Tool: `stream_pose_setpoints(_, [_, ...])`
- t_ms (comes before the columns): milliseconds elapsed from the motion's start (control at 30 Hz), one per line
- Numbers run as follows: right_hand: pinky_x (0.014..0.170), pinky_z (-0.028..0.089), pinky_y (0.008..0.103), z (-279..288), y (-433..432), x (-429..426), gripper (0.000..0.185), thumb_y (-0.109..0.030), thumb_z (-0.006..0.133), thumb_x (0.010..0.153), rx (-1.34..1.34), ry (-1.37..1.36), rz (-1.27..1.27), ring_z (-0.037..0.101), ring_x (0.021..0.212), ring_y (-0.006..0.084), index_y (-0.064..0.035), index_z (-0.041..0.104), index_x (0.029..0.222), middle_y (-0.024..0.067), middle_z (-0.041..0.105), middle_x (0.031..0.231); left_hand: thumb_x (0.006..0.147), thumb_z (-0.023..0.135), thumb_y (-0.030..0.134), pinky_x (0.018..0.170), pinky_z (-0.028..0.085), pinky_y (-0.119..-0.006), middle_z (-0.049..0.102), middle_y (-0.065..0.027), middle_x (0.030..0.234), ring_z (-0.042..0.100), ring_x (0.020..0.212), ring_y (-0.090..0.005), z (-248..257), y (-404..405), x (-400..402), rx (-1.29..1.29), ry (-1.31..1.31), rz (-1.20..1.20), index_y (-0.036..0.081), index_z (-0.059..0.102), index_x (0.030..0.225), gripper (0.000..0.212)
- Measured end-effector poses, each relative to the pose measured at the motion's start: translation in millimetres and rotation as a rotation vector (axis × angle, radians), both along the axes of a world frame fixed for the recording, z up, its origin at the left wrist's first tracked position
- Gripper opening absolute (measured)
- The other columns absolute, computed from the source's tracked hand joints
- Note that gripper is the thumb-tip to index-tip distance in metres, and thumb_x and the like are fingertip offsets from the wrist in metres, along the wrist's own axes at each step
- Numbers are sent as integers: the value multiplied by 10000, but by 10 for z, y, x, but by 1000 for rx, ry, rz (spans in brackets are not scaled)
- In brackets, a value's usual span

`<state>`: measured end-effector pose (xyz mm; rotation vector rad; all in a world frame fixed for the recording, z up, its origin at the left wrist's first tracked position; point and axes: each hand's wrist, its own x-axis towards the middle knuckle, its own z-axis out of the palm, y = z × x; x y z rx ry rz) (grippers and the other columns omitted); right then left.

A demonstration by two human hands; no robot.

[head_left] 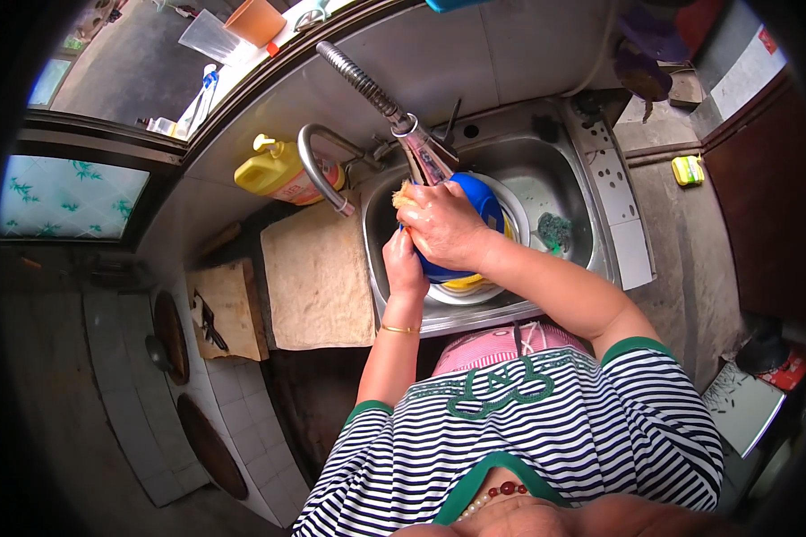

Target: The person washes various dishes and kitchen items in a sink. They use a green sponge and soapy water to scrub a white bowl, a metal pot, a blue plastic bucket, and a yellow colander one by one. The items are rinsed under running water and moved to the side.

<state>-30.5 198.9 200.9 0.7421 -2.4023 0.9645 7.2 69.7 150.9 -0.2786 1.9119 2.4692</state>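
Observation:
Over the sink (564, 154), my left hand (404, 265) grips the near left edge of a blue bowl (478, 193). My right hand (443, 225) lies across the bowl, its fingers closed around a tan loofah-like scrubber (403, 194). Both hands look wet, and they hide much of the bowl. Under it, a yellow vessel (467, 283) and white dishes (520, 208) sit stacked in the basin. The chrome head of a pull-out faucet (433, 154) stands just beyond my fingers. To the right of the stack, a dark green scouring pad (554, 231) rests on the basin floor.
A curved metal spout (316, 161) and a yellow pump bottle (275, 171) stand behind the sink's left side. Left of the basin lies a tan cloth-like mat (319, 275). Farther left is a wooden board (232, 312) with a dark-handled tool (208, 322) on it.

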Motion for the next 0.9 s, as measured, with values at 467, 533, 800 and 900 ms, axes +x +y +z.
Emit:
stream_pose_setpoints(467, [875, 388, 411, -188, 72, 286, 198, -128, 519, 747, -39, -13, -39, 502, 1024, 282, -69, 592, 922, 101, 525, 1088, 872, 496, 143, 652, 396, -228, 556, -3, 721, 482, 676, -79, 4, 94, 75, -189, 58, -32, 27, 564, 724, 200])
stream_pose_setpoints(533, [783, 451, 425, -310, 256, -18, 154, -150, 513, 772, -46, -216, -142, 556, 905, 314, -61, 596, 864, 137, 582, 944, 873, 484, 136, 631, 383, -226, 538, 7, 694, 462, 655, -73, 30, 149, 92, -292, 138, -36, 27, 557, 710, 209])
stream_pose_setpoints(800, [903, 379, 406, -100, 43, 320, 193, -167, 512, 745, 4, 120, -132, 495, 1052, 279, -93, 588, 907, 101, 573, 959, 960, 241, 418, 668, 438, -288, 635, -77, 800, 564, 760, -116, 63, 126, 1, -299, 103, -25, -31, 606, 885, 583])
stream_pose_setpoints(900, [888, 380, 401, -54, 103, 391, 212, -156, 524, 729, 41, 237, -129, 501, 1035, 258, -91, 560, 927, 78, 566, 961, 958, 297, 410, 661, 427, -264, 615, -42, 776, 519, 722, -95, 221, 152, 33, -150, 99, -17, -19, 615, 875, 540])
